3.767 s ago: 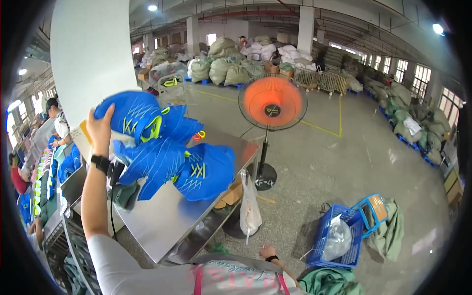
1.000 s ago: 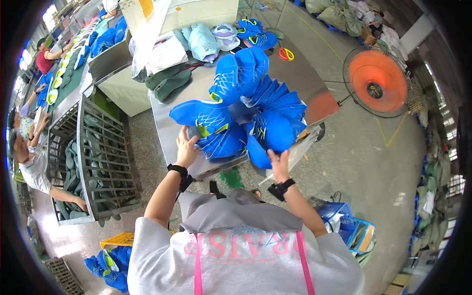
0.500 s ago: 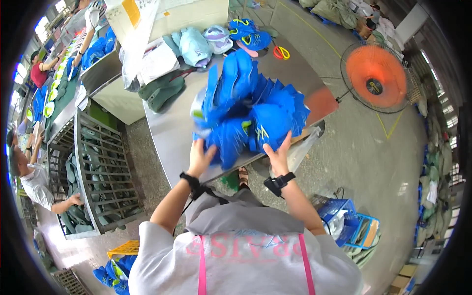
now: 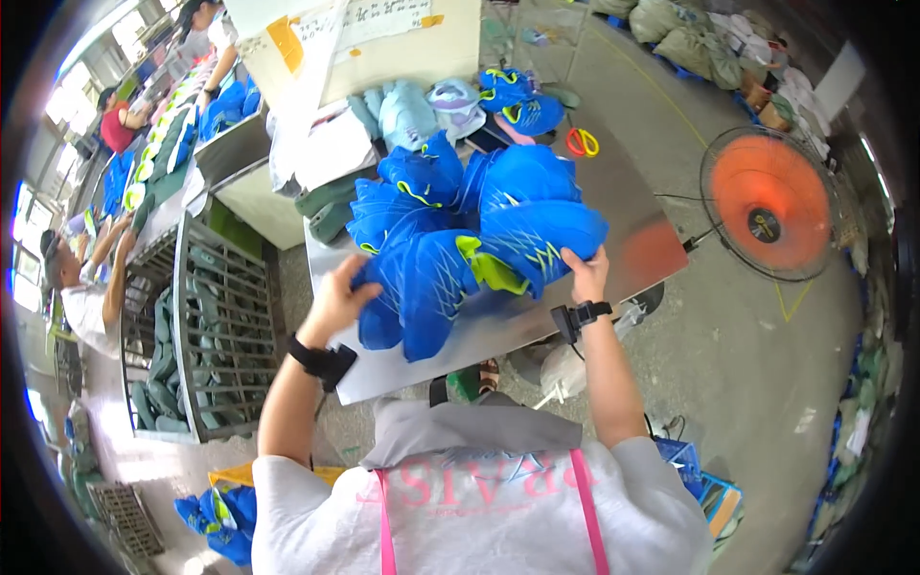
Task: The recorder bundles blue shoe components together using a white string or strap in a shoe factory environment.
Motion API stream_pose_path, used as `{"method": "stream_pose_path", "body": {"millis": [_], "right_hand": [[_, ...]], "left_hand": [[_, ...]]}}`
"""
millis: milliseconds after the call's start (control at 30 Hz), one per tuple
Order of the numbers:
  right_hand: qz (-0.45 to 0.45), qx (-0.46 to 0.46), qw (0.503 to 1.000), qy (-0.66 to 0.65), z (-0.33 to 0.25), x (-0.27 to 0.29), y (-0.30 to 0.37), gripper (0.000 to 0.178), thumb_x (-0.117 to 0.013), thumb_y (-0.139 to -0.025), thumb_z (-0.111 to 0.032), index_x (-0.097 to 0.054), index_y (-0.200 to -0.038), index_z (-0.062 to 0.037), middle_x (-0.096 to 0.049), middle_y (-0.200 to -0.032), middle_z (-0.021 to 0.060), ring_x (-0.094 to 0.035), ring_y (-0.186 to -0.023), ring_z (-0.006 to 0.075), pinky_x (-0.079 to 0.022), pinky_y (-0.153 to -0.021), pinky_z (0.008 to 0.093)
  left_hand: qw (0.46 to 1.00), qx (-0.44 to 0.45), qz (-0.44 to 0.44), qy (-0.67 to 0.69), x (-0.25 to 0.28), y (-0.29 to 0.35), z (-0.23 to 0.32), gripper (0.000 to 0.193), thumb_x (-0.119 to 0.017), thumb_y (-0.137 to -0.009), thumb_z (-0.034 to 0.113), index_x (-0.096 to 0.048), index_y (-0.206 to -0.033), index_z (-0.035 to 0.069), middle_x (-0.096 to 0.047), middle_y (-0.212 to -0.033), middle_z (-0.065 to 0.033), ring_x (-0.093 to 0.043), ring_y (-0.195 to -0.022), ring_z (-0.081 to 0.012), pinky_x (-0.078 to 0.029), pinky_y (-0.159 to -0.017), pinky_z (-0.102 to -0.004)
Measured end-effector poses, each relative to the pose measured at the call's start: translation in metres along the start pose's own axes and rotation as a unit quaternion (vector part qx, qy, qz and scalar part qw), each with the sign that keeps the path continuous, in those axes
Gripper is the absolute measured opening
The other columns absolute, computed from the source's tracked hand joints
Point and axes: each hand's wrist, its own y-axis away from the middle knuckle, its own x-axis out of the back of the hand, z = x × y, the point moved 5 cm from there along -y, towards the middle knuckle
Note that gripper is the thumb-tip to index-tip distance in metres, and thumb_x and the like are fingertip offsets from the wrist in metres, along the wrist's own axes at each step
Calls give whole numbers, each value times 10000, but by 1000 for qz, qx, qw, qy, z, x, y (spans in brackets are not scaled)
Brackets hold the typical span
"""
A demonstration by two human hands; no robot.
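Note:
A loose ring of blue shoe uppers (image 4: 422, 278), stacked in bundles with thin light laces and lime-green linings, rests on the metal table (image 4: 623, 216) in front of me. My left hand (image 4: 340, 299) is closed at the near left bundle, thumb and fingers on its outer edge. On the opposite side, my right hand (image 4: 586, 275) grips the edge of the right-hand blue bundle (image 4: 541, 235), thumb on top. The undersides of the bundles are hidden.
Beyond the bundles lie light-blue uppers (image 4: 407, 117), more blue uppers (image 4: 532, 113) and red-and-yellow scissors (image 4: 582, 143). An orange fan (image 4: 767, 206) stands right. At left, a metal cage (image 4: 196, 335) holds dark green shoe forms beside a co-worker (image 4: 91, 287).
The uppers have spread from a tighter heap into a wider ring. My left hand has moved left and my right hand slightly right; the co-worker's arm has left the cage.

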Motion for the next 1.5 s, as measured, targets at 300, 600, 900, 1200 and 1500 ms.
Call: {"method": "stream_pose_path", "body": {"millis": [300, 600, 900, 1200, 1500], "right_hand": [[163, -239, 949, 125, 83, 102, 64, 513, -602, -692, 50, -411, -1162, -22, -503, -1053, 81, -493, -979, 195, -417, -836, 360], [-478, 337, 606, 539, -64, -88, 24, 364, -653, -683, -312, -608, -1017, -175, -419, -1284, 51, -250, -1267, 337, -277, -951, 548], [-688, 24, 510, 515, -33, -73, -51, 431, -646, -732, -342, -590, -1058, -67, -596, -1058, 126, -526, -1049, 299, -442, -855, 373], [-565, 273, 436, 645, 90, -187, -145, 973, -730, -582, -494, -301, -1302, -1, -340, -1357, 163, -220, -1315, 277, -272, -1011, 452], [-566, 211, 497, 623, 52, -151, -174, 402, -674, -660, -454, -628, -903, -137, -622, -927, 53, -564, -939, 219, -380, -790, 391]], "left_hand": [[950, 2, -133, -283, -71, -44, 0, 370, -637, -747, 292, -580, -1097, 185, -627, -786, -151, -608, -755, -318, -471, -661, -403], [809, -22, -367, -459, -99, -102, -9, 346, -660, -725, 281, -622, -1060, 205, -624, -931, -90, -591, -895, -270, -468, -715, -366], [822, -170, -183, -512, -140, -200, 11, 464, -650, -666, 239, -554, -1082, 57, -493, -1156, -113, -392, -1163, -256, -366, -877, -375], [734, -170, -12, -657, -174, -208, -62, 516, -591, -737, 360, -505, -1150, 63, -529, -1144, -66, -428, -1119, -213, -324, -878, -380], [886, -2, 68, -458, -73, -133, -37, 454, -719, -565, 340, -568, -941, 134, -488, -947, -25, -418, -980, -205, -309, -817, -381]]}}
